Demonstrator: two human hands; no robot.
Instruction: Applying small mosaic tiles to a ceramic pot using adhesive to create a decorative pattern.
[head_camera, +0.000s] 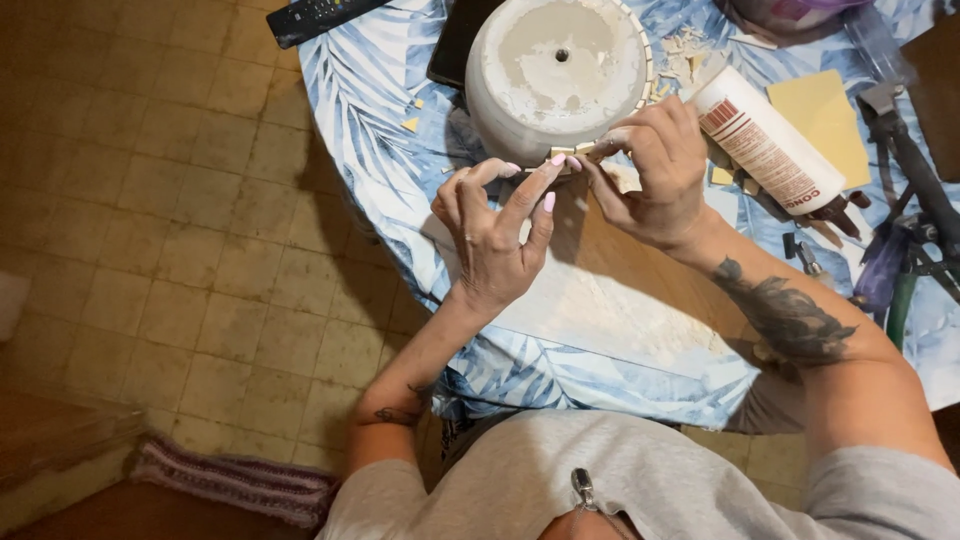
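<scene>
A round white pot (555, 75) lies upside down on the table, its rim edged with small pale tile pieces. My left hand (495, 235) reaches to the pot's near rim, with index finger and thumb touching a small beige tile piece (562, 153) there. My right hand (655, 170) pinches at the same spot from the right, fingertips on the rim tiles. Both hands meet at the near edge of the pot, above a brown board (620, 290).
A white glue tube (765, 140) lies right of the pot, a yellow sheet (825, 120) behind it. Pliers and other tools (915, 230) crowd the right edge. A remote (315, 15) and dark tablet (455, 40) lie at the back. Tiled floor (150, 200) is left.
</scene>
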